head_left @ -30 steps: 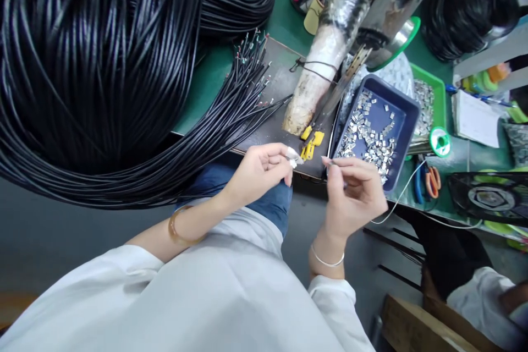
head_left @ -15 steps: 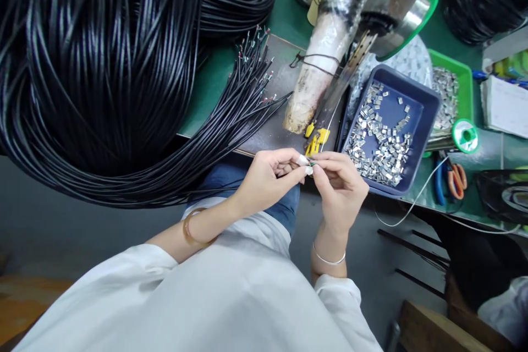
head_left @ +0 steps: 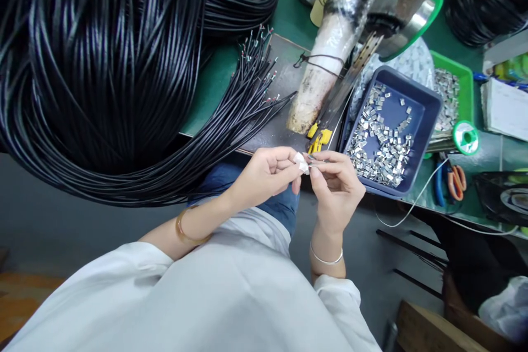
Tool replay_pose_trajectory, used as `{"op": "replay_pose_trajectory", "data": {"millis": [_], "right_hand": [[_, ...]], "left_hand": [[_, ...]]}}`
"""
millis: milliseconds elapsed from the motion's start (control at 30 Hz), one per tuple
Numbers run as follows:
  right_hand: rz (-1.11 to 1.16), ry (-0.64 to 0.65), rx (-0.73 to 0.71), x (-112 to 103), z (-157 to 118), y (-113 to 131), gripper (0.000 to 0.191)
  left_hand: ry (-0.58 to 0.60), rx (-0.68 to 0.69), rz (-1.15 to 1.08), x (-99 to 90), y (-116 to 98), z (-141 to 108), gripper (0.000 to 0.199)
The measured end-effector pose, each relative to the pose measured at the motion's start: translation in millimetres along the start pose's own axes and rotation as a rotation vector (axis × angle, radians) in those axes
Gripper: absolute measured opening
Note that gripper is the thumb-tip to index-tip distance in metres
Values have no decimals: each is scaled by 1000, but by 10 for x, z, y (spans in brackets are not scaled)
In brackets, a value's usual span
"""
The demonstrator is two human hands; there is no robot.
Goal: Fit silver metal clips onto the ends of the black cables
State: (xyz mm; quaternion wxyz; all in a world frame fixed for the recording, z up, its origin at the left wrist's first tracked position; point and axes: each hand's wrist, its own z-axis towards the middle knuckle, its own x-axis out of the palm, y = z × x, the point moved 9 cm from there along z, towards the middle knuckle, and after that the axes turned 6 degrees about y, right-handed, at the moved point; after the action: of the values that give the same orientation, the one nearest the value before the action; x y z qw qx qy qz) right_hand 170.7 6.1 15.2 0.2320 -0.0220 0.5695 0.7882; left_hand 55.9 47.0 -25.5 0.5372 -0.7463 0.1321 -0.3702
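Observation:
My left hand [head_left: 266, 173] is closed, with thumb and forefinger pinched together at white wrapping [head_left: 301, 161] on or between the fingertips; I cannot tell which. Facing it, my right hand [head_left: 338, 184] is closed too, its thumb and fingers pinching something thin and small that I cannot make out. The fingertips of both hands nearly meet in front of the bench edge. Just beyond them is a yellow clip-like part [head_left: 319, 140]. Right of my hands stands a dark blue tray [head_left: 424, 99] of small metal connector shells [head_left: 381, 159].
A large bundle of black cables [head_left: 115, 82] covers the left, its stripped ends on a dark board [head_left: 284, 66]. A wrapped tube [head_left: 317, 77] slants over the bench. To the right are a green tray [head_left: 468, 88], a wire spool [head_left: 467, 137] and orange-handled pliers [head_left: 457, 180].
Both hands have shifted slightly left. More of the white wrapping shows at my left fingertips, and my right fingers have moved a little against them. The view has shifted slightly.

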Motion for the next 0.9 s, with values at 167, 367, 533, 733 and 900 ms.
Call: {"op": "replay_pose_trajectory", "data": {"millis": [167,367,533,733,900], "right_hand": [[-172,-168,-202,-171,-49,265,16],[-294,-74,-360,-73,-119,409,17],[-202,-116,-198,-113,-18,181,10],[-350,-6,-322,0,-6,234,17],[-410,-8,-362,26,-6,249,21]], "left_hand": [[-88,3,-56,-125,-40,34,15],[-181,86,3,-208,-128,66,9],[-185,119,-1,-227,-139,81,9],[-240,125,77,-270,-157,91,14],[-259,136,84,-263,-194,110,8]]}}
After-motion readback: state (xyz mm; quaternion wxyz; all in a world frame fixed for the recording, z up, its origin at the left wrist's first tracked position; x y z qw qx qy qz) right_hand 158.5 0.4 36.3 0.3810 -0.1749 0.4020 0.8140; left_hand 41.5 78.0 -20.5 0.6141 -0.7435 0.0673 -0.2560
